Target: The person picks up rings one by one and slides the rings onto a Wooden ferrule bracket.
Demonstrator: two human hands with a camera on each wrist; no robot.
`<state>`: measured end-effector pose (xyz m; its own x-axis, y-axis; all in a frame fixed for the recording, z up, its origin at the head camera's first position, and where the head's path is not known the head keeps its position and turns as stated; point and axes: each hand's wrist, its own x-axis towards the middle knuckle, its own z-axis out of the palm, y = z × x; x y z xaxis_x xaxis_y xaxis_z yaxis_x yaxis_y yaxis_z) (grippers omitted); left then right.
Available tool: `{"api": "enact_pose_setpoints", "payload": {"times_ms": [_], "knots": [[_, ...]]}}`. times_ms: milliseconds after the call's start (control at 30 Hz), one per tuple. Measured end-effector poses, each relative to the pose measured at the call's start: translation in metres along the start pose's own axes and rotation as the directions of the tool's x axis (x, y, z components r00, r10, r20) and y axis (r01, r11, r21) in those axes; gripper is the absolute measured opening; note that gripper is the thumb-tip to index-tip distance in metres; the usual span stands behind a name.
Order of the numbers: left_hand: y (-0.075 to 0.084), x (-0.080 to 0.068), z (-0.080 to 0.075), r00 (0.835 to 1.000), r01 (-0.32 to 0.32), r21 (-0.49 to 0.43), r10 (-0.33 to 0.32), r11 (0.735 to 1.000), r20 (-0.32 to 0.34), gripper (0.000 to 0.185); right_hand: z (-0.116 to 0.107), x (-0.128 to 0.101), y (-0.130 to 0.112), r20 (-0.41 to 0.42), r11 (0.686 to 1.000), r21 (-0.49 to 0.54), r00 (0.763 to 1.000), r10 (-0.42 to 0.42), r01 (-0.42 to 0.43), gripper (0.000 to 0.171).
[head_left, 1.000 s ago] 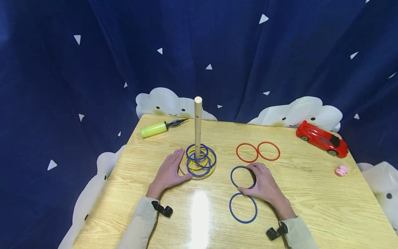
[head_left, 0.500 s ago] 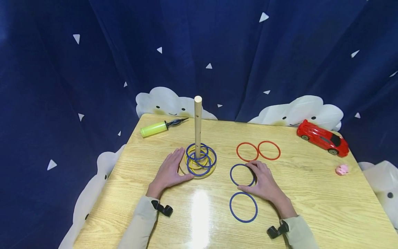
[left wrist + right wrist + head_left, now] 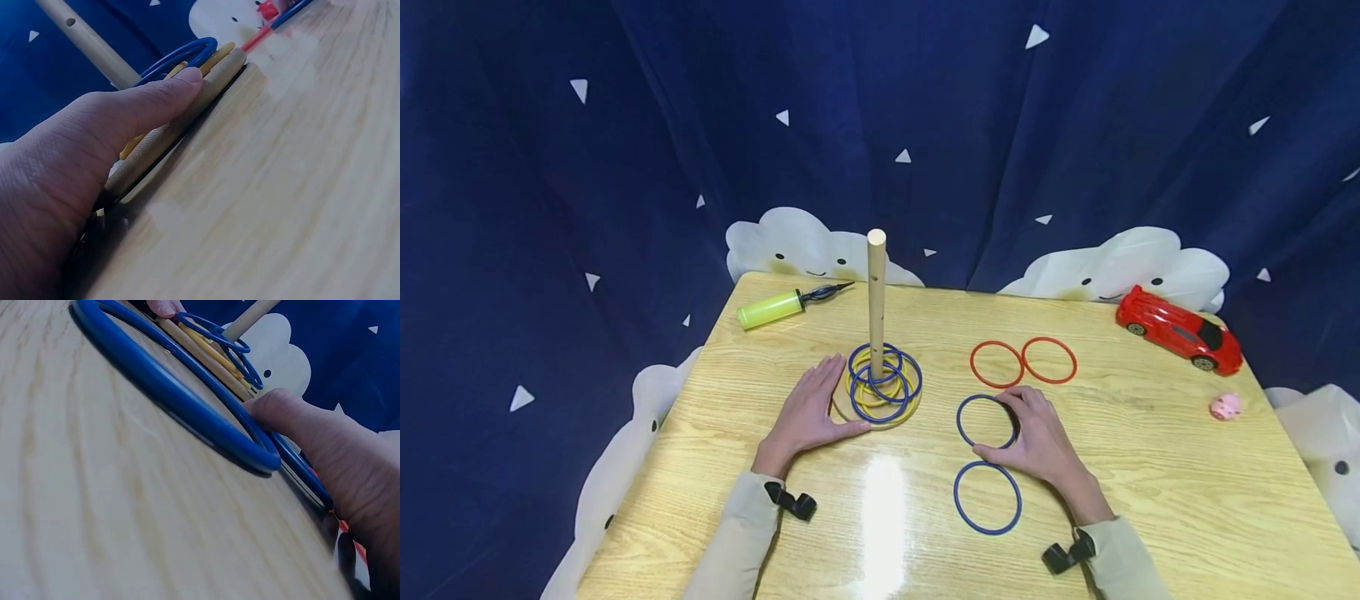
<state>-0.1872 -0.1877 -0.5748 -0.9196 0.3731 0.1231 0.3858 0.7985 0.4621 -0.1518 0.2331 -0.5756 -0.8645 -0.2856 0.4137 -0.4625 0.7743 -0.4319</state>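
A wooden peg (image 3: 877, 308) stands upright on a round wooden base (image 3: 842, 407), with several yellow and blue rings (image 3: 880, 421) lying round its foot. My left hand (image 3: 805, 412) rests at the base's left side, fingers straight and thumb extended along the near edge. In the left wrist view that thumb (image 3: 165, 97) lies against the rim of the base. To the right, my right hand (image 3: 1037, 437) holds a blue ring (image 3: 958, 419) flat at the table, thumb at its near side and fingers curved at its far side. Another blue ring (image 3: 987, 533) lies just nearer.
Two red rings (image 3: 972, 362) lie side by side beyond the right hand. At the back left is a yellow-green hand pump (image 3: 770, 311). A red toy car (image 3: 1180, 333) and a small pink pig head (image 3: 1226, 407) are at the far right of the wooden table (image 3: 1150, 467).
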Motion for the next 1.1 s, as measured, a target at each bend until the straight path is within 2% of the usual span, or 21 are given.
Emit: {"api": "enact_pose_setpoints", "payload": {"times_ms": [167, 500, 800, 1100], "knots": [[-0.0001, 0.0001, 0.0011, 1.000, 0.000, 0.001, 0.000, 1.000, -0.010, 0.128, 0.0001, -0.0002, 0.0015, 0.006, 1.000, 0.001, 1.000, -0.003, 0.003, 0.088], [0.0000, -0.0009, 0.0009, 1.000, 0.030, -0.030, -0.030, 0.999, 0.000, 0.132, -0.0038, -0.0022, 0.0068, 0.091, 0.997, 0.072, 0.996, 0.019, -0.025, 0.099], [-0.0013, -0.0035, -0.0026, 1.000, 0.023, -0.018, -0.023, 1.000, 0.020, 0.127, -0.0025, -0.0020, 0.0067, 0.042, 0.999, 0.036, 0.999, 0.011, -0.012, 0.091], [0.0004, -0.0030, -0.0028, 1.000, 0.011, 0.002, -0.011, 1.000, 0.001, 0.125, -0.0020, -0.0023, 0.0066, 0.011, 1.000, 0.020, 1.000, -0.005, 0.005, 0.089]]}}
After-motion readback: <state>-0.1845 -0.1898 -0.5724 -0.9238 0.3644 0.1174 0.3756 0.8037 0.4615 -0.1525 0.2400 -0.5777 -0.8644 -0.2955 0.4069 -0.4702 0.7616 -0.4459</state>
